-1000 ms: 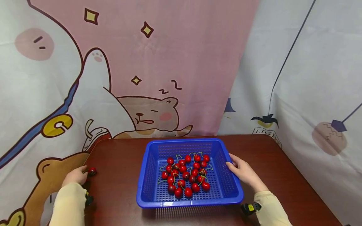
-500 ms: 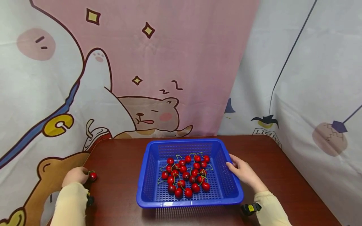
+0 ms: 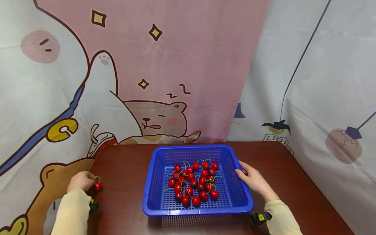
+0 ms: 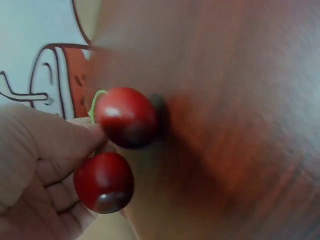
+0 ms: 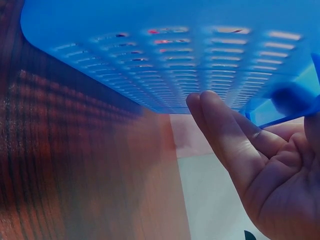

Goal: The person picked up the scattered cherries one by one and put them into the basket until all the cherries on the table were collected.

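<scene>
At the table's left edge, my left hand (image 3: 80, 181) pinches a cherry by its thin green stem. In the head view one red cherry (image 3: 97, 186) hangs beside the fingertips; the left wrist view shows two, an upper cherry (image 4: 127, 117) by the thumb tip and a darker lower cherry (image 4: 104, 182) in front of the curled fingers. My right hand (image 3: 255, 179) holds the right rim of a blue plastic basket (image 3: 149, 182), thumb on the rim. From the right wrist, its fingers (image 5: 220, 125) lie along the perforated outer side.
Inside the basket lie several red cherries (image 3: 193, 182) with green stems. Under everything is a dark red-brown wooden table (image 3: 123, 182). A printed cartoon cloth (image 3: 188, 65) hangs behind the table and along both sides.
The cherry at my left fingertips has dropped a little lower relative to the hand, and its stem now shows. My right hand and the basket stay in place.
</scene>
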The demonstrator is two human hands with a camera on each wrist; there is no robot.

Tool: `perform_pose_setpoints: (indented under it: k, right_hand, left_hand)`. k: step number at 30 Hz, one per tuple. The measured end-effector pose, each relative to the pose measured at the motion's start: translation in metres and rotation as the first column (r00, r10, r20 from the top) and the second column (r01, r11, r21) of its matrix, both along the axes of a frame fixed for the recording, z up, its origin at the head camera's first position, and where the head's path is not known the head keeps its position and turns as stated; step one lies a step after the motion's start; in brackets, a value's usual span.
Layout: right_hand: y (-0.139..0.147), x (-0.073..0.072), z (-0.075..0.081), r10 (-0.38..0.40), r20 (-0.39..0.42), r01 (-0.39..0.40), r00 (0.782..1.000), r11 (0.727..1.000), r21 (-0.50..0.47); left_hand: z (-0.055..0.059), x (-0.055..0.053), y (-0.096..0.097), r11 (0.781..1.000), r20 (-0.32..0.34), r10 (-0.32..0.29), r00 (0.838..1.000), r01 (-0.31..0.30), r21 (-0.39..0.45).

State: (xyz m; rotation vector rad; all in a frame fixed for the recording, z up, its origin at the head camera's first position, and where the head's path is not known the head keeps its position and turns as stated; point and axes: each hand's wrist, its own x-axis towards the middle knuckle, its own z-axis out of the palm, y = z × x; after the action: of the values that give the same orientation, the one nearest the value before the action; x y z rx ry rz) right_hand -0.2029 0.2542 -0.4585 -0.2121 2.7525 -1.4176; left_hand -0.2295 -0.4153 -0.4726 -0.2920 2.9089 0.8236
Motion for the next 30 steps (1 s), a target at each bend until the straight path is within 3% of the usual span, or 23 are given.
perform_pose_setpoints:
  k: [4, 10, 16, 20, 24, 30]
  right_hand:
    - [0.001, 0.000, 0.000, -0.005, -0.004, 0.005, 1.000, 1.000, -0.002]
    - [0.001, 0.001, 0.000, -0.001, -0.002, 0.001, 1.000, 1.000, -0.019]
    - [0.000, 0.001, 0.000, -0.003, -0.001, 0.003, 1.000, 1.000, -0.021]
    - [-0.001, 0.001, 0.001, -0.003, 0.002, 0.004, 1.000, 1.000, -0.023]
    - [-0.001, 0.001, 0.001, 0.000, 0.004, 0.000, 1.000, 1.000, -0.027]
    - [-0.001, 0.001, 0.001, -0.001, 0.000, 0.001, 1.000, 1.000, -0.028]
  left_hand:
    - [0.012, -0.003, 0.008, 0.998, -0.057, -0.022, 0.998, 0.026, 0.065]
    - [0.043, -0.005, 0.037, 0.996, -0.215, -0.068, 0.974, 0.077, 0.034]
    - [0.083, -0.011, 0.085, 0.990, -0.387, -0.131, 0.913, 0.144, 0.004]
    - [0.103, -0.015, 0.117, 0.982, -0.455, -0.176, 0.873, 0.187, -0.021]
    - [0.117, -0.016, 0.149, 0.972, -0.512, -0.218, 0.831, 0.233, -0.036]
    - [0.131, -0.017, 0.195, 0.945, -0.557, -0.261, 0.788, 0.326, 0.018]
